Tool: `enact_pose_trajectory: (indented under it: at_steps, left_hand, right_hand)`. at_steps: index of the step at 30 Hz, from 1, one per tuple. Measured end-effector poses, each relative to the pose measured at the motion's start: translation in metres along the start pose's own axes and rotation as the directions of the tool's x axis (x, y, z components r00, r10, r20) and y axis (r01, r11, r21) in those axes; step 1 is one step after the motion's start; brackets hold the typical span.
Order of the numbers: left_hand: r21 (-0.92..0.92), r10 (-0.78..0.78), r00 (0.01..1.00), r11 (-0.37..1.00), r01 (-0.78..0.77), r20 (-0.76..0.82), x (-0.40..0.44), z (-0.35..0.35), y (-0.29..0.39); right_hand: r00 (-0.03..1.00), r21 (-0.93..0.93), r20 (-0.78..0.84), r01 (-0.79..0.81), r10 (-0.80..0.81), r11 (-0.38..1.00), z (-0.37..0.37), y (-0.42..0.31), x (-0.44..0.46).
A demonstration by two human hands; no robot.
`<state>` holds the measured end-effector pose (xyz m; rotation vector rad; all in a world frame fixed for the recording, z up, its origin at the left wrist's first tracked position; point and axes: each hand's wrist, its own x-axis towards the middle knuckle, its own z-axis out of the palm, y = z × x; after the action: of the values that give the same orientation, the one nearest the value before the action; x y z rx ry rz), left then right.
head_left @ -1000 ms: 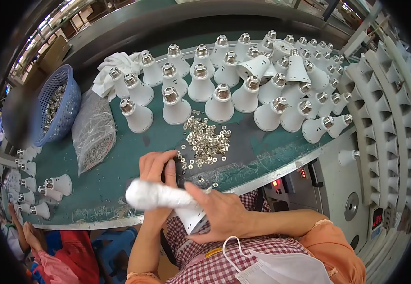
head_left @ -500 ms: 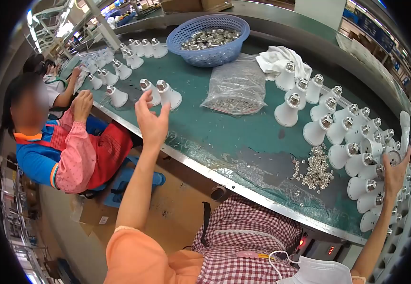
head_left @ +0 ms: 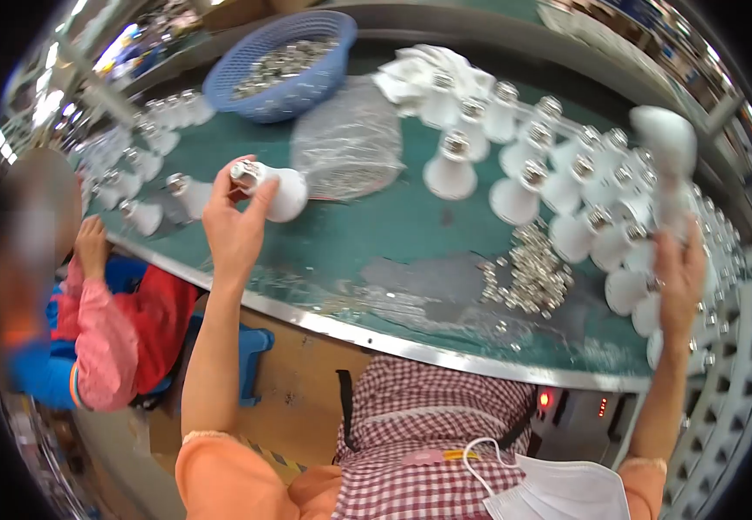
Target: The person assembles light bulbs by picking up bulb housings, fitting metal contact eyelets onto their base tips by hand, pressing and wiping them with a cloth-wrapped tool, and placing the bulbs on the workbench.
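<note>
My left hand (head_left: pixel 235 230) has its thumb and fingers closed round the neck of a white light bulb (head_left: pixel 287 196), whose metal screw cap points up and left. Another white bulb with a metal cap stands just left of that hand. On the right, my right hand (head_left: pixel 681 277) grips a white object (head_left: pixel 666 143) with a wide rounded end pointing up; motion blurs it and its kind is unclear. Below and around this hand stand rows of white bulbs (head_left: pixel 514 199), caps upward. Left of them lies a pile of small shiny metal pieces (head_left: pixel 533 273).
A blue basket (head_left: pixel 337 65) of metal caps stands at the back, beside a clear plastic bag (head_left: pixel 345 143) of thin pieces and a white cloth (head_left: pixel 432 74). More bulbs (head_left: pixel 146 134) stand far left. A co-worker (head_left: pixel 103 321) sits at the left near the table's metal edge (head_left: pixel 306 319).
My left hand has closed on a bulb and shifted it right, tilting it. My right hand has raised the white object, its wide end now upward. The view has turned rightward.
</note>
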<state>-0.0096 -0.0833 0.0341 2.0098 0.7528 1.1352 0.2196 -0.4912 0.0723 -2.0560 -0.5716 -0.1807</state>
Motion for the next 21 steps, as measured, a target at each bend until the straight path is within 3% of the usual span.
enact_pose_trajectory:
  at_steps: [1, 3, 4, 6, 8, 9, 10, 11, 12, 13, 15, 16, 18, 21]
  left_hand:
    - [-0.089, 0.04, 0.991, 0.996, -0.029, 0.125, -0.014, 0.017, 0.018]
    - [-0.187, 0.115, 0.941, 0.981, -0.057, 0.317, -0.035, 0.055, 0.039]
    - [-0.187, 0.137, 0.91, 0.98, -0.067, 0.392, -0.043, 0.07, 0.047]
    - [-0.157, 0.151, 0.899, 0.983, -0.093, 0.411, -0.051, 0.099, 0.054]
    - [-0.143, 0.147, 0.876, 0.986, -0.091, 0.46, -0.052, 0.115, 0.053]
    - [-0.125, 0.142, 0.853, 0.988, -0.09, 0.503, -0.052, 0.119, 0.057]
    - [-0.122, 0.141, 0.849, 0.988, -0.091, 0.509, -0.053, 0.119, 0.064]
    - [-0.06, 0.298, 0.888, 0.953, -0.296, 0.349, -0.056, 0.116, 0.074]
    - [0.032, 0.462, 0.866, 0.879, -0.476, 0.191, -0.059, 0.115, 0.084]
    - [0.023, 0.466, 0.861, 0.877, -0.48, 0.202, -0.066, 0.114, 0.09]
    - [-0.129, 0.556, 0.697, 0.814, -0.566, 0.452, -0.083, 0.111, 0.097]
    - [-0.131, 0.558, 0.696, 0.813, -0.567, 0.451, -0.087, 0.115, 0.097]
    - [-0.056, 0.405, 0.574, 0.847, -0.528, 0.711, -0.094, 0.124, 0.092]
    - [-0.032, 0.375, 0.56, 0.849, -0.527, 0.739, -0.096, 0.13, 0.085]
  right_hand:
    - [0.987, 0.164, 0.148, 0.033, -0.058, 0.986, 0.013, -0.01, -0.004]
    - [0.958, 0.138, 0.227, 0.147, -0.176, 0.979, 0.043, -0.025, -0.003]
    - [0.944, 0.232, 0.263, 0.137, -0.198, 0.963, 0.057, -0.023, -0.003]
    - [0.945, 0.305, 0.249, 0.133, -0.213, 0.943, 0.077, -0.011, -0.003]
    - [0.866, 0.517, 0.492, -0.374, 0.091, 0.77, 0.082, -0.008, -0.005]
    - [0.817, 0.569, 0.57, -0.466, 0.083, 0.677, 0.078, -0.006, -0.003]
    - [0.818, 0.572, 0.569, -0.47, 0.087, 0.673, 0.08, -0.005, -0.004]
    - [0.883, 0.603, 0.469, -0.345, 0.03, 0.72, 0.085, -0.005, -0.008]
    - [0.931, 0.615, 0.362, -0.212, -0.034, 0.759, 0.087, -0.004, -0.009]
    - [0.925, 0.618, 0.379, -0.238, -0.019, 0.75, 0.084, -0.003, -0.008]
    - [0.93, 0.63, 0.368, -0.243, -0.007, 0.738, 0.084, -0.002, -0.009]
    - [0.932, 0.646, 0.363, -0.238, -0.017, 0.726, 0.085, -0.002, -0.008]
    - [0.927, 0.653, 0.375, -0.258, -0.007, 0.712, 0.083, -0.002, -0.009]
    - [0.924, 0.634, 0.378, -0.219, -0.05, 0.742, 0.083, 0.001, -0.012]
